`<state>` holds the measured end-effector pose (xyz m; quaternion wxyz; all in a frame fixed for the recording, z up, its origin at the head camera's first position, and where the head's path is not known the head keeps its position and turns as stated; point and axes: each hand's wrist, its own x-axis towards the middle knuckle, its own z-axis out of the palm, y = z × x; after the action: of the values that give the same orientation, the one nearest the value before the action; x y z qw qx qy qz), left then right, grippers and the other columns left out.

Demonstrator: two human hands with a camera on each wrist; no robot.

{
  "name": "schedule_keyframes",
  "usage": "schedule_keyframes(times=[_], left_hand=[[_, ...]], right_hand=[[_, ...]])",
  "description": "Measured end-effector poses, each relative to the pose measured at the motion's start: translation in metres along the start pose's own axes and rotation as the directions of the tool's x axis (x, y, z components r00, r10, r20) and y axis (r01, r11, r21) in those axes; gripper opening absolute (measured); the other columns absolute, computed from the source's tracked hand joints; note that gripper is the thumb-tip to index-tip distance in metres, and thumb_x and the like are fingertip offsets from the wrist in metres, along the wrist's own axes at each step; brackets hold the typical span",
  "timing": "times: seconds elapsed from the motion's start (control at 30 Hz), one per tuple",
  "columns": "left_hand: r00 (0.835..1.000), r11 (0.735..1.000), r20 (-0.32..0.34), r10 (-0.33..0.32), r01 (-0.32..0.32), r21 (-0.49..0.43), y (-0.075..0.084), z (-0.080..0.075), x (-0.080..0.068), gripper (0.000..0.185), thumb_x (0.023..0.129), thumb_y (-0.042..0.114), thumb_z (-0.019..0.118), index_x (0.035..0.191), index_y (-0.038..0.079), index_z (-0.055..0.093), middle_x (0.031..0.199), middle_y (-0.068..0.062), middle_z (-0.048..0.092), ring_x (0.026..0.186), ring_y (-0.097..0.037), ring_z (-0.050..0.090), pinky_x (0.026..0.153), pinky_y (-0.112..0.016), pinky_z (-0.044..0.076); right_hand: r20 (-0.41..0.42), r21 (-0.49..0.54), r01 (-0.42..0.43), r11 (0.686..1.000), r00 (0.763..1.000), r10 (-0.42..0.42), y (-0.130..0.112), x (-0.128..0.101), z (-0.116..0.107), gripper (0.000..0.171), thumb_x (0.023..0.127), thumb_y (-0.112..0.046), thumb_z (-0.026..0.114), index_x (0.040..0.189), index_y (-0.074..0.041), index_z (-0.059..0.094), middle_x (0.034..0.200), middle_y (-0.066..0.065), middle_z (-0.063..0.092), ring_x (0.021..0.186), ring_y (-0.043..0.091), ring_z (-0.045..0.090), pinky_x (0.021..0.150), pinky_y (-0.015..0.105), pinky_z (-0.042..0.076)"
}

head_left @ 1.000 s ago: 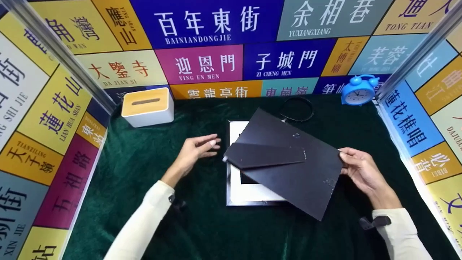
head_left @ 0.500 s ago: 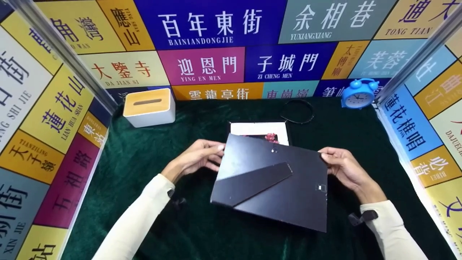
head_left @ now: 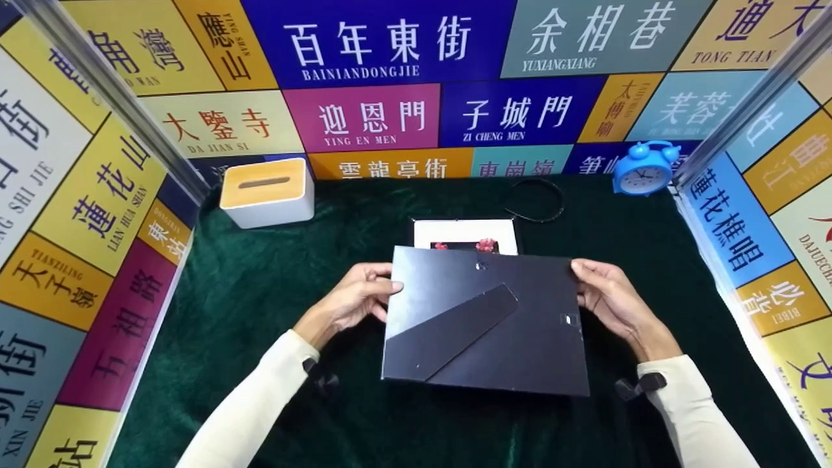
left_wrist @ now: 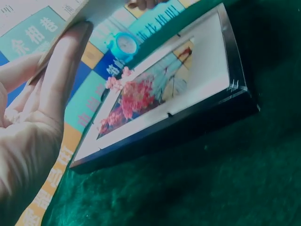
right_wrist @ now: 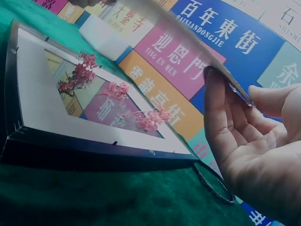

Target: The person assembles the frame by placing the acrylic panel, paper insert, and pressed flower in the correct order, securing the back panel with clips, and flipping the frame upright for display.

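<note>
Holding a black backing board (head_left: 486,322) by its two short sides, the person has both hands up above a green cloth (head_left: 247,312). The left hand (head_left: 354,300) pinches the board's left edge, thumb on top and fingers curled beneath; the left wrist view shows those fingers (left_wrist: 61,80) pressed against the underside of the raised board. The right hand (head_left: 608,302) grips the right edge the same way, and the right wrist view shows its fingertips (right_wrist: 214,117) under the thin board edge with the thumb above. A folded stand flap (head_left: 448,331) lies flat and slantwise across the board's back.

Beneath the board, and not touching it, a picture frame (head_left: 465,235) lies face down on the cloth; from the head view only its far strip peeks out past the board's far edge. Both wrist views look under the board and show the frame's dark rim, a white mat (right_wrist: 42,117) and a picture with pink blossoms (left_wrist: 134,99) inside.

Farther back on the cloth, a thin black loop (head_left: 534,200) lies just beyond the frame. A white box with a slotted yellow top (head_left: 266,190) stands at the far left, and a blue alarm clock (head_left: 645,168) at the far right, against walls covered with coloured sign panels (head_left: 390,45).
</note>
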<state>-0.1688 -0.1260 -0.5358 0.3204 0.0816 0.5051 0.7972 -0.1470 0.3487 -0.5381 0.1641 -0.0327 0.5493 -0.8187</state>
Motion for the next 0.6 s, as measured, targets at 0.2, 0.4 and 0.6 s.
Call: schedule_keyframes(times=[0.2, 0.4, 0.6], left_hand=[[0.984, 0.99, -0.142, 0.105, -0.117, -0.074, -0.002, -0.001, -0.004, 0.038, 0.104, -0.008, 0.06, 0.141, -0.014, 0.062, 0.098, -0.02, 0.08, 0.079, -0.026, 0.081, 0.059, -0.038, 0.066], [0.938, 0.949, -0.299, 0.176, -0.242, -0.2, -0.01, 0.007, -0.004, 0.023, 0.106, -0.009, 0.058, 0.125, -0.005, 0.07, 0.085, -0.013, 0.074, 0.071, -0.021, 0.076, 0.059, -0.042, 0.066], [0.884, 0.912, -0.415, 0.216, -0.334, -0.237, -0.021, 0.019, 0.002, 0.024, 0.104, -0.009, 0.06, 0.086, 0.008, 0.058, 0.067, -0.005, 0.059, 0.059, -0.013, 0.064, 0.051, -0.039, 0.063]], right_hand=[[-0.097, 0.056, 0.031, 0.998, 0.995, -0.026, 0.006, 0.003, 0.004, 0.036, 0.119, -0.022, 0.052, 0.118, 0.001, 0.079, 0.1, 0.014, 0.081, 0.085, 0.022, 0.078, 0.071, 0.032, 0.065], [-0.159, 0.156, 0.109, 0.982, 0.984, -0.084, 0.018, 0.007, 0.01, 0.047, 0.12, -0.034, 0.045, 0.121, -0.003, 0.081, 0.11, 0.011, 0.082, 0.097, 0.023, 0.08, 0.085, 0.037, 0.066], [-0.154, 0.276, 0.145, 0.95, 0.982, -0.105, 0.028, 0.014, 0.024, 0.051, 0.119, -0.042, 0.042, 0.122, -0.004, 0.075, 0.108, 0.015, 0.081, 0.1, 0.029, 0.08, 0.094, 0.043, 0.065]])
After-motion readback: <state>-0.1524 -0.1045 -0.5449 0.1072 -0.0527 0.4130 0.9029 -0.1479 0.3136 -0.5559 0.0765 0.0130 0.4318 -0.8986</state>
